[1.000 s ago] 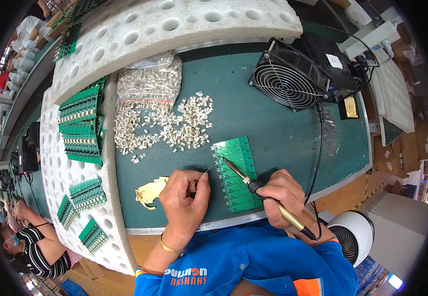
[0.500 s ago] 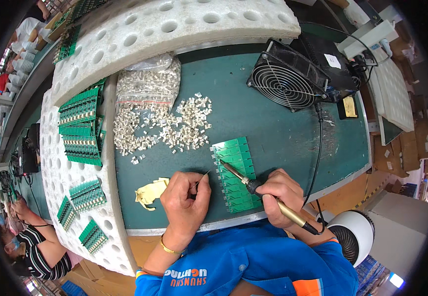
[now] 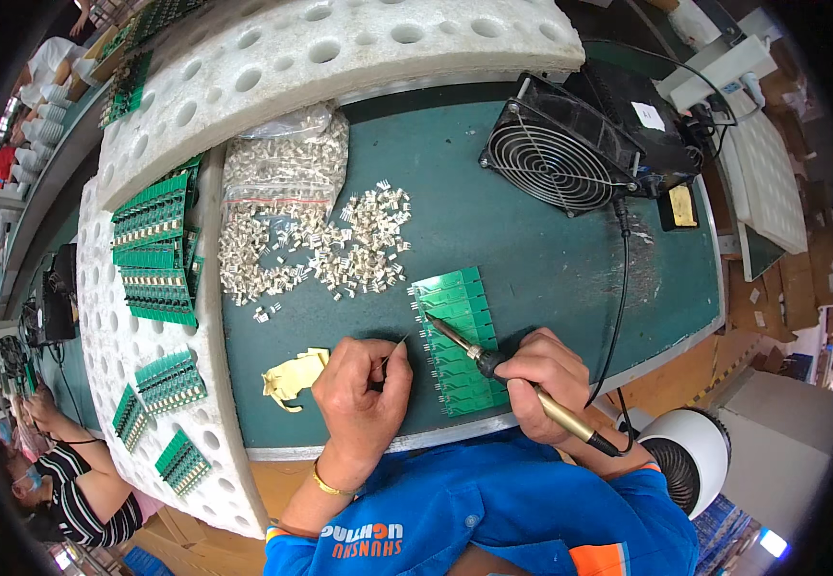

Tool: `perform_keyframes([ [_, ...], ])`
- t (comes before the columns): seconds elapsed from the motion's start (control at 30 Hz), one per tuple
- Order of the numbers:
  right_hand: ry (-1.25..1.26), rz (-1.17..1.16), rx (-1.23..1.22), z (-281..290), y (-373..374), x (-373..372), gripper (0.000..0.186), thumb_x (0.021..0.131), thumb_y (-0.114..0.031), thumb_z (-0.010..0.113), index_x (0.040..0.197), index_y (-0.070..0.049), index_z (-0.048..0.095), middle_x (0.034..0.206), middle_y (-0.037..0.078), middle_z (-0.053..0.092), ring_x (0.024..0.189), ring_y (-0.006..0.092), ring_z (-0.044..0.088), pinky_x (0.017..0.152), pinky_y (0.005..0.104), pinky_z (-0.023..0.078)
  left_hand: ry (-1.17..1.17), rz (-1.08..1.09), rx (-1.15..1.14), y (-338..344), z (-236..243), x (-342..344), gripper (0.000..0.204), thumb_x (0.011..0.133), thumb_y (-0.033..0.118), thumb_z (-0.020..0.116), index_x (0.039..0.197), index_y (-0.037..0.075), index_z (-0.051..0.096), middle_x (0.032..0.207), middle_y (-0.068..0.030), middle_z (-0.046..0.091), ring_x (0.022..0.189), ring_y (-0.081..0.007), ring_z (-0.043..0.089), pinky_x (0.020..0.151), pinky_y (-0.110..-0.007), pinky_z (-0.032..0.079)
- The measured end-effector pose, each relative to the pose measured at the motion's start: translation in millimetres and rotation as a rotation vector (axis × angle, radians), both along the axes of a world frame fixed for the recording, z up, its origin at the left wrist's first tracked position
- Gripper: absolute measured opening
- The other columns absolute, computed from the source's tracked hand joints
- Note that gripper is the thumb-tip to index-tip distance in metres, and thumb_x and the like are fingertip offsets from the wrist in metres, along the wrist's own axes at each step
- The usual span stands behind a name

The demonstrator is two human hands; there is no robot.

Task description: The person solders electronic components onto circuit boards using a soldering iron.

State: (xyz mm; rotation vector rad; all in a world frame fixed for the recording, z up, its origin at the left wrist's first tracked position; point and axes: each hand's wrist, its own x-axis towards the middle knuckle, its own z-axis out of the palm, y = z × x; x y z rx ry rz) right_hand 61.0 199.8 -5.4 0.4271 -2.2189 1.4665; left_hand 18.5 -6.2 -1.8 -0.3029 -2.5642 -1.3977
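Note:
A green circuit board panel (image 3: 464,370) lies on the bench in front of me, with a row of small white connectors along its left edge. My right hand (image 3: 543,379) grips a soldering iron (image 3: 565,415) with a gold-coloured handle; its tip is at the upper left part of the panel, by the connector row. Whether the tip touches the board I cannot tell. My left hand (image 3: 364,392), left of the panel, is closed with thumb and forefinger pinching a thin solder wire (image 3: 400,343), whose end points toward the board. A crumpled yellow piece (image 3: 295,376) lies beside the left hand.
Loose white connectors (image 3: 364,245) are heaped behind, below a clear bag (image 3: 287,158) of more. White foam slabs (image 3: 229,422) with holes stand left and back, holding several finished-looking green boards (image 3: 155,293). A black fan (image 3: 556,158) stands back right; the iron's cord (image 3: 625,288) runs near it. A co-worker (image 3: 81,480) sits far left.
Very little differs. The soldering iron's tip has shifted slightly toward the left and down along the connector row, and the left hand has barely moved.

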Motion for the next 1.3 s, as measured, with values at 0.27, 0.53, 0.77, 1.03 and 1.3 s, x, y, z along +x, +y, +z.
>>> perform_keyframes([
  [0.27, 0.001, 0.004, 0.001, -0.7, -0.1, -0.8, 0.01, 0.079, -0.002, 0.068, 0.088, 0.0, 0.066, 0.072, 0.01, 0.061, 0.057, 0.0242, 0.055, 0.055, 0.0357, 0.043, 0.032, -0.012, -0.027, 0.7, 0.9, -1.9, 0.014, 0.077, -0.005, 0.074, 0.074, 0.002, 0.062, 0.063, -0.0063, 0.053, 0.049, -0.013, 0.048, 0.045, -0.027, 0.038],
  [0.53, 0.013, 0.005, 0.006, -2.4, 0.2, -0.8, 0.01, 0.08, -0.005, 0.069, 0.088, 0.0, 0.067, 0.072, 0.009, 0.061, 0.056, 0.0239, 0.055, 0.055, 0.0353, 0.043, 0.013, -0.012, -0.017, 3.8, 0.7, -1.6, 0.015, 0.078, -0.005, 0.074, 0.076, 0.002, 0.06, 0.065, -0.0039, 0.052, 0.052, -0.0105, 0.043, 0.048, -0.026, 0.034],
  [0.77, 0.025, 0.0, 0.01, -2.7, 0.0, -0.7, 0.009, 0.082, -0.007, 0.069, 0.088, -0.001, 0.067, 0.071, 0.009, 0.06, 0.056, 0.0237, 0.054, 0.055, 0.0353, 0.043, -0.002, -0.015, -0.031, 4.0, 0.9, -1.5, 0.015, 0.078, -0.004, 0.074, 0.076, 0.002, 0.06, 0.065, -0.0041, 0.052, 0.052, -0.0109, 0.043, 0.048, -0.026, 0.034],
  [1.03, 0.037, 0.012, 0.011, -2.7, 0.3, -0.4, 0.012, 0.086, -0.012, 0.069, 0.088, -0.001, 0.066, 0.069, 0.009, 0.059, 0.055, 0.0236, 0.053, 0.055, 0.035, 0.042, 0.008, -0.013, -0.029, 4.9, 0.7, -1.7, 0.015, 0.077, -0.005, 0.074, 0.076, 0.002, 0.06, 0.065, -0.0046, 0.052, 0.052, -0.0112, 0.044, 0.047, -0.026, 0.035],
  [1.3, 0.054, 0.031, 0.023, -2.8, 0.8, 1.0, 0.017, 0.088, -0.018, 0.07, 0.09, -0.001, 0.066, 0.068, 0.008, 0.059, 0.054, 0.0237, 0.053, 0.053, 0.0351, 0.042, 0.0, -0.033, -0.012, 3.4, -1.0, -0.3, 0.016, 0.079, -0.005, 0.074, 0.076, 0.001, 0.06, 0.066, -0.0039, 0.053, 0.053, -0.0095, 0.043, 0.047, -0.025, 0.034],
])
